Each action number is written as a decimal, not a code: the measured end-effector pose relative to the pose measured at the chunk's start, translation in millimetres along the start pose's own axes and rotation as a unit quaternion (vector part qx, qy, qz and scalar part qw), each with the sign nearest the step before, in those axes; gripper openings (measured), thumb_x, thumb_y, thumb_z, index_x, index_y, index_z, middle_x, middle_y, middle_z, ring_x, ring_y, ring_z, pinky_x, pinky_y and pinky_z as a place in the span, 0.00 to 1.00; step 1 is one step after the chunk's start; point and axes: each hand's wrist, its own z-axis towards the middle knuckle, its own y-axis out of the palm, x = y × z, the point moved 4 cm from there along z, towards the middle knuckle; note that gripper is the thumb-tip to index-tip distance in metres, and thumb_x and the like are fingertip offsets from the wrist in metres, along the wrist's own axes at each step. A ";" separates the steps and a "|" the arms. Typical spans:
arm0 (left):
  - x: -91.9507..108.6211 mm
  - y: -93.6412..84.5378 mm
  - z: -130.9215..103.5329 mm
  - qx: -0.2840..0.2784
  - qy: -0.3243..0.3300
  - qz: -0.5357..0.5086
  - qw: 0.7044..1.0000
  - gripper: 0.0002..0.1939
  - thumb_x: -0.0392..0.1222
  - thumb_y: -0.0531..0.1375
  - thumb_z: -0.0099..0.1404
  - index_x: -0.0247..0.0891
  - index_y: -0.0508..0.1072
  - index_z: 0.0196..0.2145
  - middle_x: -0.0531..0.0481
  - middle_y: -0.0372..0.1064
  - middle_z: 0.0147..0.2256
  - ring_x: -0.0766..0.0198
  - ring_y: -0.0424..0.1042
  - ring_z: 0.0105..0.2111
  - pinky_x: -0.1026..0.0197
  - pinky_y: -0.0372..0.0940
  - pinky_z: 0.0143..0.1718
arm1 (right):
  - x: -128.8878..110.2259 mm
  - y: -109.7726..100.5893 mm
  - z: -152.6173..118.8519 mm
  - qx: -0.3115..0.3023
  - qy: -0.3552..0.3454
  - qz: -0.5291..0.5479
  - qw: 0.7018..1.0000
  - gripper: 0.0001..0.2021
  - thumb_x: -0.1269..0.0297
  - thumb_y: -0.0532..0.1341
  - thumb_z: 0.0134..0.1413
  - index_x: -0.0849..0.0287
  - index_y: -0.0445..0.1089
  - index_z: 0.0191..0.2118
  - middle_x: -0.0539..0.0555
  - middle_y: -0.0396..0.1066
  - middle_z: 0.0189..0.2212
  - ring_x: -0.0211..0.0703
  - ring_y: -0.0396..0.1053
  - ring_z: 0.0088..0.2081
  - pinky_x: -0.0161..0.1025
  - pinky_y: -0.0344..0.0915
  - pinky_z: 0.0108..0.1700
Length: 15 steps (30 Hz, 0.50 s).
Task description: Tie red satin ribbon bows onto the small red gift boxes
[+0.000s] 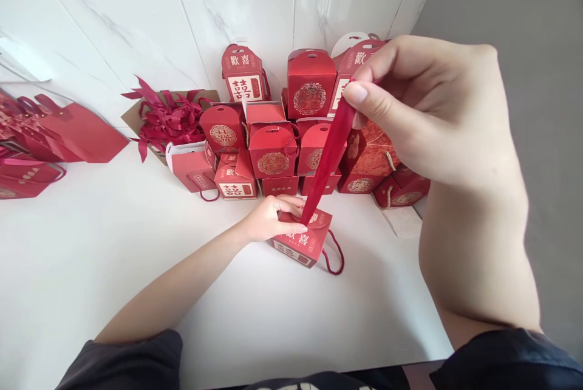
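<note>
A red ribbon [328, 162] is stretched upward from the top of a small red gift box [298, 251] with white and gold lettering. My right hand [410, 104], raised close to the camera, pinches the ribbon's upper end between thumb and fingers. My left hand [276, 218] grips the top of the box, thumb on the near side and fingers on the far side, right beside the ribbon's lower end. How the ribbon joins the box is partly hidden by that hand. A dark red cord handle [336, 253] loops out on the box's right side.
Several finished-looking red boxes [272, 150] are stacked against the marbled wall [237, 7]. Left of them, an open brown container [132, 115] holds a heap of red ribbons [175, 115]. Red bags [86, 132] lie at the far left of the white table [218, 317].
</note>
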 end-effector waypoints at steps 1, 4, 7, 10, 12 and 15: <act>-0.3 0.4 0.2 -0.003 -0.005 -0.003 1.000 0.09 0.43 0.68 0.56 0.38 0.82 0.35 0.41 0.75 0.49 0.52 0.72 0.51 0.49 0.65 0.56 | -1.9 -1.6 2.5 -0.015 -0.002 -0.022 1.000 0.07 0.65 0.60 0.61 0.60 0.71 0.32 0.49 0.70 0.29 0.37 0.66 0.32 0.38 0.63 0.33; -2.9 1.1 1.0 -0.015 -0.012 -0.018 1.000 0.09 0.43 0.68 0.57 0.38 0.82 0.35 0.42 0.74 0.50 0.53 0.72 0.51 0.50 0.66 0.55 | -4.8 -7.4 10.5 -0.050 -0.001 -0.071 0.996 0.07 0.64 0.61 0.60 0.60 0.72 0.32 0.48 0.70 0.27 0.33 0.63 0.27 0.35 0.59 0.28; -7.6 -0.1 2.1 0.002 -0.015 -0.015 1.000 0.09 0.45 0.68 0.56 0.39 0.82 0.35 0.43 0.74 0.50 0.53 0.72 0.52 0.53 0.66 0.55 | -3.5 -11.8 17.1 -0.085 0.026 -0.104 0.991 0.06 0.65 0.61 0.59 0.56 0.74 0.32 0.48 0.71 0.26 0.34 0.63 0.26 0.36 0.60 0.28; -11.3 -0.8 2.7 0.018 -0.005 0.016 1.000 0.08 0.45 0.69 0.56 0.40 0.83 0.32 0.45 0.76 0.48 0.54 0.73 0.50 0.55 0.65 0.54 | -0.4 -13.6 20.5 -0.105 0.065 -0.122 0.985 0.06 0.65 0.61 0.59 0.52 0.76 0.32 0.49 0.74 0.26 0.35 0.64 0.24 0.38 0.62 0.27; -11.8 -0.7 2.6 0.018 0.016 0.044 0.999 0.06 0.44 0.68 0.57 0.41 0.83 0.30 0.45 0.76 0.48 0.55 0.73 0.50 0.54 0.63 0.55 | 0.8 -13.5 21.2 -0.108 0.077 -0.121 0.984 0.07 0.66 0.61 0.58 0.50 0.76 0.32 0.48 0.75 0.27 0.35 0.65 0.24 0.38 0.63 0.26; -10.9 -2.1 1.7 0.029 0.050 0.064 0.996 0.04 0.43 0.69 0.56 0.42 0.83 0.29 0.46 0.77 0.46 0.55 0.72 0.50 0.52 0.61 0.56 | 0.5 -13.1 20.9 -0.106 0.081 -0.109 0.985 0.08 0.65 0.61 0.59 0.48 0.77 0.32 0.48 0.75 0.26 0.36 0.68 0.25 0.38 0.64 0.24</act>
